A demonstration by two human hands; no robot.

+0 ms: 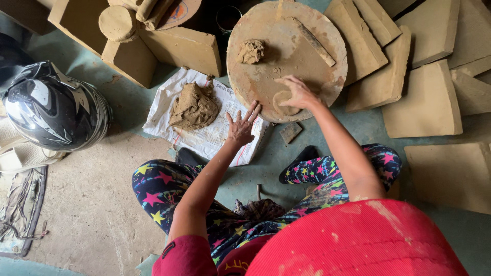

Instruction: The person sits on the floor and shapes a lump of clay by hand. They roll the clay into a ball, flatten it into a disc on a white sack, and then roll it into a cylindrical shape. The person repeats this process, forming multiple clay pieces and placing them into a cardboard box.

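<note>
A round clay-smeared board [286, 51] lies on the floor in front of me. My right hand [299, 93] presses flat on a small clay disc [284, 105] near the board's front edge. My left hand [241, 125] rests with fingers spread at the board's front-left rim, over a white sack [204, 135], holding nothing. A small clay lump [251, 51] sits on the board's left part. A flat wooden stick [314, 42] lies on its right part. A larger clay heap [194, 106] rests on the sack.
Flat clay slabs [424, 94] are spread at the right and far side. Clay blocks [179, 48] and a clay cylinder [118, 23] stand at the top left. A black helmet [56, 107] sits at the left. A small clay piece [290, 132] lies by the board.
</note>
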